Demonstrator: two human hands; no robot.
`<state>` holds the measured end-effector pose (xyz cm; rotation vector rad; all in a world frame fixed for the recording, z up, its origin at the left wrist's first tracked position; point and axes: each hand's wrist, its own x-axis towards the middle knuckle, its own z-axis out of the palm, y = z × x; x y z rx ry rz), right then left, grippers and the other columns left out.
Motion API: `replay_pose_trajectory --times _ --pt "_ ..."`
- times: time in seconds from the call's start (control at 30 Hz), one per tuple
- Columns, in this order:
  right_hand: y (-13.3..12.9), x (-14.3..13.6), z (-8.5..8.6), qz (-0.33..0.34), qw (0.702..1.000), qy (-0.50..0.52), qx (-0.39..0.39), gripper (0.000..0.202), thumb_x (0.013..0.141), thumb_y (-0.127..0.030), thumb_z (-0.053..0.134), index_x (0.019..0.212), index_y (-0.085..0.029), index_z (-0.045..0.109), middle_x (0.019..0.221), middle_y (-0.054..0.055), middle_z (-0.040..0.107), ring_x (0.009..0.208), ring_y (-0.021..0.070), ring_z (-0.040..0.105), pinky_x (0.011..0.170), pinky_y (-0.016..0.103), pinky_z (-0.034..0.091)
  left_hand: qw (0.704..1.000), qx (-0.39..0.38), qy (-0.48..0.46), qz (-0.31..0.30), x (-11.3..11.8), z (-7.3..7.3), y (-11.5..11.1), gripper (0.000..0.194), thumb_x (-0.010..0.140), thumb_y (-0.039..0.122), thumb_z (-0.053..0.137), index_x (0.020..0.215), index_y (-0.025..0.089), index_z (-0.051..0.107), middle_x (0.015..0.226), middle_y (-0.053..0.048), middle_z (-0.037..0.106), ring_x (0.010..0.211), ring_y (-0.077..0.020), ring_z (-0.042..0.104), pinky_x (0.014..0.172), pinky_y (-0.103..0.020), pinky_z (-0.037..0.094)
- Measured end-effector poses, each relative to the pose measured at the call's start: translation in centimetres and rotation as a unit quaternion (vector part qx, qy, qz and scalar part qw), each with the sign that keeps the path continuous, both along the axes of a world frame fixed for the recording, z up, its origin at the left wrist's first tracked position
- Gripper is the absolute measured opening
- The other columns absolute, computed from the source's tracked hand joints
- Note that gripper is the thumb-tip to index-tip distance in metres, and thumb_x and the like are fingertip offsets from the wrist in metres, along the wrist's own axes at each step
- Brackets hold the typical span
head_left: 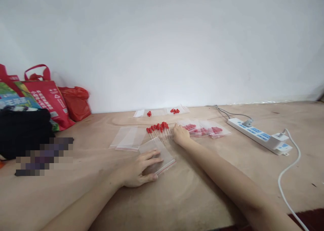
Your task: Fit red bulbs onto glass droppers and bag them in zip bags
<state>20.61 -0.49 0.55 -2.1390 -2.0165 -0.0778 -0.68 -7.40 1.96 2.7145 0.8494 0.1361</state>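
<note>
My left hand lies with its fingers spread on an unfilled clear zip bag, whose red-striped edge points toward me. Just beyond that bag, several droppers with red bulbs and thin clear stems are fanned out on the table. At their right end is my right hand, its fingers curled closed; whatever they hold is hidden. Beside its knuckles lie several filled zip bags with red bulbs showing through. More flat zip bags rest left of the droppers.
Along the wall lie loose red bulbs, another red cluster and thin clear stems. A white power strip with plugs and a white cable occupies the right. Red shopping bags and black cloth stand at the left.
</note>
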Motion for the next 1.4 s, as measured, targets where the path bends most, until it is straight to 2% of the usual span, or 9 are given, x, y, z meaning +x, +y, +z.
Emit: replay_pose_trajectory --times 0.17,0.27,0.4,0.47,0.57,0.67,0.77,1.07,1.4 --pt "0.6 -0.9 -0.1 0.0 1.0 -0.008 0.0 0.034 0.077 -0.002 0.034 0.107 -0.003 0.05 0.107 0.026 0.049 0.097 0.0277 0.053 0.068 0.035 0.047 0.998 0.054 0.015 0.042 0.7 0.0 -0.9 0.041 0.084 0.045 0.038 0.119 0.026 0.049 0.124 -0.007 0.049 0.112 -0.0266 0.045 0.092 -0.044 0.037" --pt "0.0 -0.5 0.0 0.008 1.0 0.007 0.02 0.043 0.076 -0.002 0.034 0.119 0.0 0.039 0.11 0.029 0.047 0.098 0.0283 0.052 0.068 0.034 0.047 0.998 0.052 0.008 0.028 0.6 0.8 -1.0 0.038 0.085 0.042 0.039 0.118 0.026 0.049 0.116 -0.006 0.055 0.106 -0.0244 0.05 0.089 -0.042 0.04" --pt "-1.2 1.8 0.4 0.079 0.982 0.166 0.05 0.06 0.074 -0.006 0.04 0.129 0.003 0.018 0.089 0.02 0.058 0.081 0.0231 0.057 0.067 0.032 0.045 0.996 0.045 0.022 -0.068 -0.3 1.0 0.0 0.055 0.077 0.048 0.051 0.127 0.032 0.037 0.14 -0.002 0.026 0.126 -0.0277 0.023 0.102 -0.048 0.018" --pt "-2.0 3.2 0.4 0.111 0.949 0.29 0.056 0.065 0.073 -0.01 0.04 0.131 -0.001 0.012 0.073 0.008 0.058 0.067 0.0178 0.057 0.062 0.029 0.044 0.997 0.027 0.035 -0.06 -0.2 0.4 0.2 0.056 0.079 0.05 0.046 0.129 0.032 0.032 0.141 -0.002 0.022 0.128 -0.0267 0.019 0.103 -0.049 0.012" --pt "-3.4 4.4 -0.1 0.085 0.869 0.486 0.038 0.067 0.073 -0.013 0.038 0.132 -0.012 0.006 0.057 -0.004 0.049 0.046 0.0118 0.05 0.048 0.024 0.042 0.999 0.019 0.032 0.038 0.8 -1.0 -0.3 0.055 0.082 0.052 0.038 0.131 0.027 0.031 0.139 -0.005 0.026 0.127 -0.0246 0.022 0.103 -0.046 0.016" --pt "-4.8 4.0 -1.1 0.034 0.787 0.615 0.025 0.065 0.071 -0.013 0.038 0.129 -0.016 0.009 0.053 -0.008 0.043 0.038 0.0101 0.046 0.039 0.021 0.039 0.989 0.039 0.034 0.14 2.2 -2.1 -1.3 0.056 0.084 0.052 0.033 0.13 0.021 0.033 0.139 -0.008 0.027 0.127 -0.0246 0.021 0.103 -0.046 0.017" --pt "-5.7 3.0 -2.2 0.027 0.747 0.662 0.047 0.063 0.067 -0.015 0.041 0.125 -0.018 0.016 0.056 -0.009 0.042 0.039 0.0092 0.047 0.036 0.02 0.039 0.979 0.051 0.046 0.19 3.2 -2.5 -2.1 0.057 0.084 0.052 0.03 0.131 0.019 0.032 0.139 -0.01 0.025 0.128 -0.0257 0.018 0.103 -0.047 0.016" --pt "-5.9 1.8 -3.2 0.072 0.73 0.675 0.074 0.058 0.066 -0.023 0.048 0.117 -0.023 0.02 0.07 -0.007 0.043 0.039 0.0063 0.049 0.035 0.02 0.041 0.975 0.054 0.055 0.208 3.6 -2.3 -2.4 0.056 0.083 0.05 0.032 0.13 0.019 0.034 0.139 -0.01 0.026 0.128 -0.0265 0.02 0.102 -0.048 0.017" --pt "-6.3 1.1 -3.4 0.092 0.695 0.709 0.077 0.055 0.068 -0.033 0.053 0.111 -0.025 0.02 0.067 -0.008 0.044 0.043 0.0081 0.051 0.04 0.023 0.045 0.976 0.054 0.055 0.204 3.6 -2.3 -2.4 0.056 0.083 0.05 0.031 0.13 0.018 0.035 0.139 -0.011 0.027 0.127 -0.0264 0.02 0.102 -0.048 0.018"
